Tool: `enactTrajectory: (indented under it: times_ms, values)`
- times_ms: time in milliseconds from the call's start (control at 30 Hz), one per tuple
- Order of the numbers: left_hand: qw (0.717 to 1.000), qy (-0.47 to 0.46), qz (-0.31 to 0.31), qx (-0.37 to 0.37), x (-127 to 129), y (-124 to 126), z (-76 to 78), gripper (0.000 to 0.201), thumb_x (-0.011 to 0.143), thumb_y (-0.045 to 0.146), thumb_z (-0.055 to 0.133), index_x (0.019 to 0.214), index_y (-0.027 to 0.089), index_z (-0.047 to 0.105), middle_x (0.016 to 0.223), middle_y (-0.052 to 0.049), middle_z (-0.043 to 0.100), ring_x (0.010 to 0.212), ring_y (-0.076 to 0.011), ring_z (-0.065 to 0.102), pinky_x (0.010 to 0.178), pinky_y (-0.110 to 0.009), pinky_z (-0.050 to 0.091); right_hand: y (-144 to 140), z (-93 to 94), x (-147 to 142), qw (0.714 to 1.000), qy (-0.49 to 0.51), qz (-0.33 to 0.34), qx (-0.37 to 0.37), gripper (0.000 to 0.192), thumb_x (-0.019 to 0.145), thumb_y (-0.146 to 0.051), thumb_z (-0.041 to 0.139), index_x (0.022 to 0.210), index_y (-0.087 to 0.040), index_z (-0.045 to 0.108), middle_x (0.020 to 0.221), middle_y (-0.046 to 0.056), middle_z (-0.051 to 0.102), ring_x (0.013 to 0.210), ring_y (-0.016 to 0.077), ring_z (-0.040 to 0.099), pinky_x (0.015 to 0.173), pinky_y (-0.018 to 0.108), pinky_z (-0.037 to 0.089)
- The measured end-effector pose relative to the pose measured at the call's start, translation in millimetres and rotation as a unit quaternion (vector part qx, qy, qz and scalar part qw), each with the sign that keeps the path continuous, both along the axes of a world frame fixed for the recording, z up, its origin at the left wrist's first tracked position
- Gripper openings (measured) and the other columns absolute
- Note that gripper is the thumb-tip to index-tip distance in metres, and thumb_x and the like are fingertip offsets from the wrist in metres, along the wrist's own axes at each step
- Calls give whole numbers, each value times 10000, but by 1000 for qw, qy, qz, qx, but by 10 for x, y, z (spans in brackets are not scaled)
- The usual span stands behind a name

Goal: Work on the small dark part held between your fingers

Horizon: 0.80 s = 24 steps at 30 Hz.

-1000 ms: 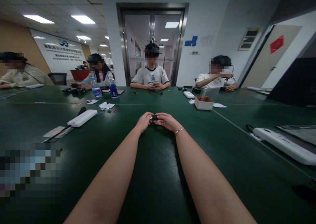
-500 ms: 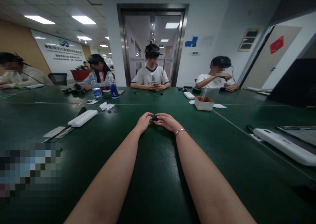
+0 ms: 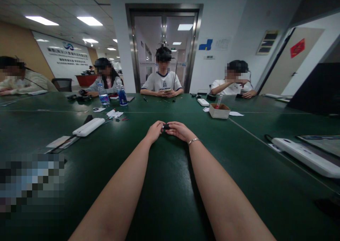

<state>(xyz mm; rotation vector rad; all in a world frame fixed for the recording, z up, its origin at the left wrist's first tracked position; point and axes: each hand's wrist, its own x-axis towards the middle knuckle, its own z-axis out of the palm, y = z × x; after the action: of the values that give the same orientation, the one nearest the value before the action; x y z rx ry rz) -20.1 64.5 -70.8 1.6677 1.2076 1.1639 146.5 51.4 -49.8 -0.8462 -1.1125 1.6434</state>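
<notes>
Both arms stretch out over the green table [image 3: 164, 198], and the left hand [image 3: 154, 130] meets the right hand [image 3: 179, 130] far out. Between them sits a small black object [image 3: 166, 127], each hand's grip pinching one end with the fingertips, just above the tabletop.

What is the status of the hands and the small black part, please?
Left hand and right hand together, both pinching the black part. Held just above the table. Nothing in the way.
</notes>
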Motion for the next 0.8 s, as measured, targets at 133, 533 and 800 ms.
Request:
enactTrajectory:
  times_ms: [133, 533, 800]
  values:
    - [1000, -5, -2, -2, 12, -26, 26, 255, 848, 264, 397, 967, 170, 602, 625, 8, 524, 517, -88, 471, 501, -195, 375, -7, 8, -1, 1000, -1, -3, -4, 117, 875, -9, 496, 906, -91, 573, 804, 106, 677, 649, 162, 690, 641, 250, 582]
    - [1000, 5, 9, 3, 22, -63, 51, 280, 871, 339, 386, 929, 175, 604, 641, 6, 522, 517, -89, 466, 504, -202, 379, 12, -10, -1, 1000, -1, 2, -1, 121, 861, -4, 525, 913, -91, 590, 792, 100, 680, 641, 159, 688, 648, 255, 584]
    - [1000, -1, -3, 4, 23, -65, 57, 248, 853, 296, 408, 950, 167, 597, 592, 17, 503, 521, -96, 468, 514, -205, 382, -6, 9, -9, 1000, 2, 0, -3, 144, 875, 4, 477, 918, -88, 580, 780, 99, 679, 635, 159, 687, 642, 250, 583]
